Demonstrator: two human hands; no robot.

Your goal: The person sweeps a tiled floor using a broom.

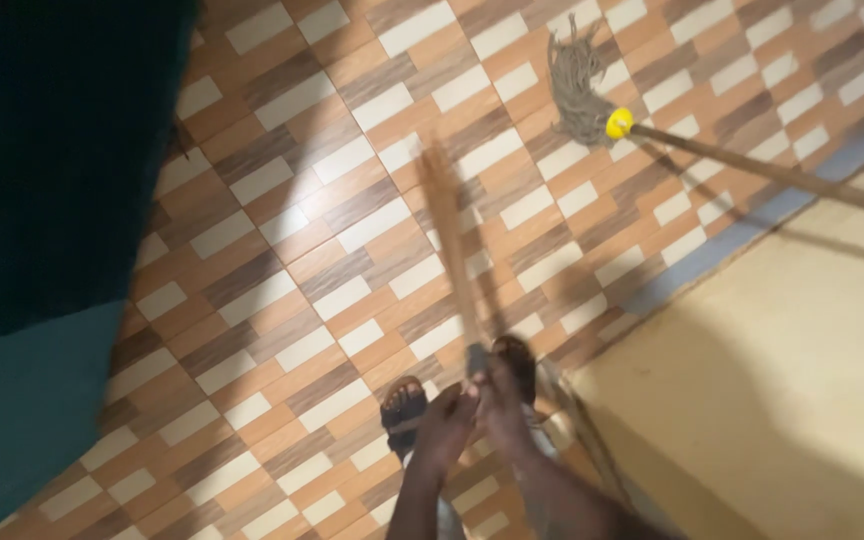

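Wooden stick (449, 240) runs up and away from your left hand (444, 425) and right hand (500, 400); fingers of both wrap its near end.

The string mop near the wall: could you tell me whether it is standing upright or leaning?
Leaning. The mop has its strands resting on the tiled floor, while its wooden handle slants away toward the wall.

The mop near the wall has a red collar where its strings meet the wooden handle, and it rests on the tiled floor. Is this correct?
Not quite. In the head view the collar of the mop is yellow, not red. The rest holds: the strings meet a wooden handle there, and the mop rests on the tiled floor near the wall.
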